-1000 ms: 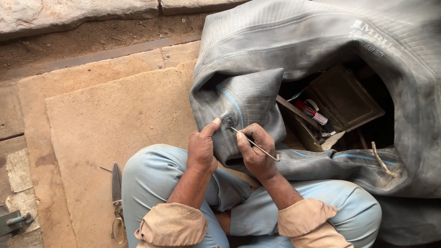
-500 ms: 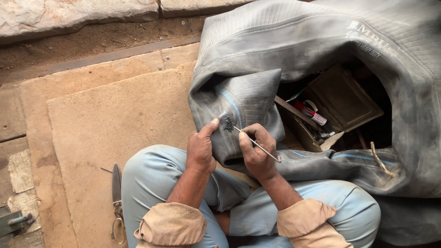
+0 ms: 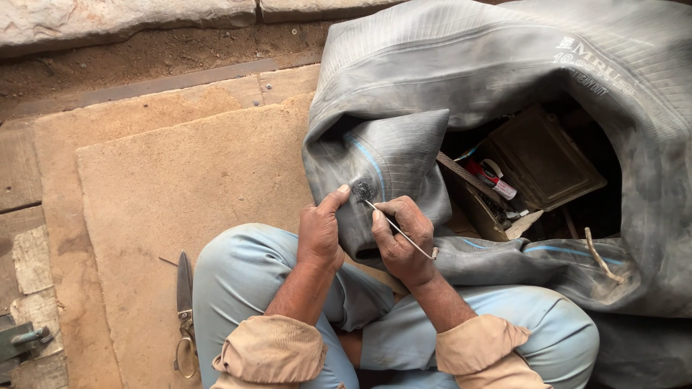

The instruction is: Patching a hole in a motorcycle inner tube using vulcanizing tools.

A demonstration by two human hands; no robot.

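A large grey rubber inner tube point(image 3: 504, 79) lies folded over my lap and the ground. On its near fold sits a small dark round rough spot point(image 3: 362, 191). My left hand point(image 3: 319, 232) grips that fold, thumb pressed just left of the spot. My right hand point(image 3: 402, 241) holds a thin metal tool point(image 3: 400, 232), its tip touching the spot.
A pair of scissors point(image 3: 184, 310) lies on the worn board point(image 3: 166, 187) left of my knee. An open box of tools point(image 3: 504, 194) sits inside the tube's loop. A stone kerb point(image 3: 130, 21) runs along the top; a metal clamp part point(image 3: 21, 338) is at the lower left.
Both hands stay on the fold; the tool's tip keeps working at the dark spot with only slight shifts.
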